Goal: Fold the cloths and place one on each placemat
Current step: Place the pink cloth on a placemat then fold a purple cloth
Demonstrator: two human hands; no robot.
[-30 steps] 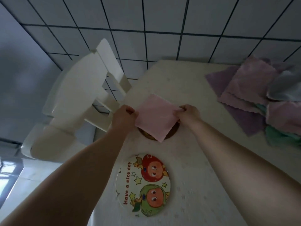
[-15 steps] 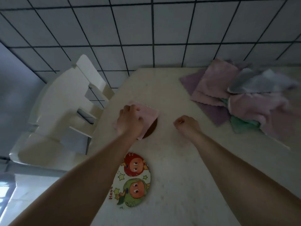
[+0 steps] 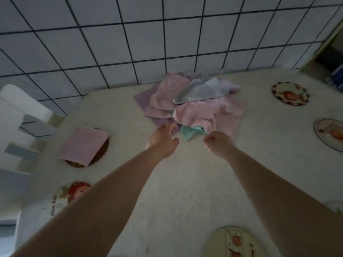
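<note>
Both hands [image 3: 162, 139] at cloth pile's [image 3: 193, 106] near edge

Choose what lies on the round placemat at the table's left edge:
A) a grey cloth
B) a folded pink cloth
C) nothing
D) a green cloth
B: the folded pink cloth covers most of that placemat; the green and grey ones are in the pile.

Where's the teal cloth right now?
Head view, centre: the teal cloth pokes out from the near edge of the cloth pile, between the left hand and right hand.
</note>
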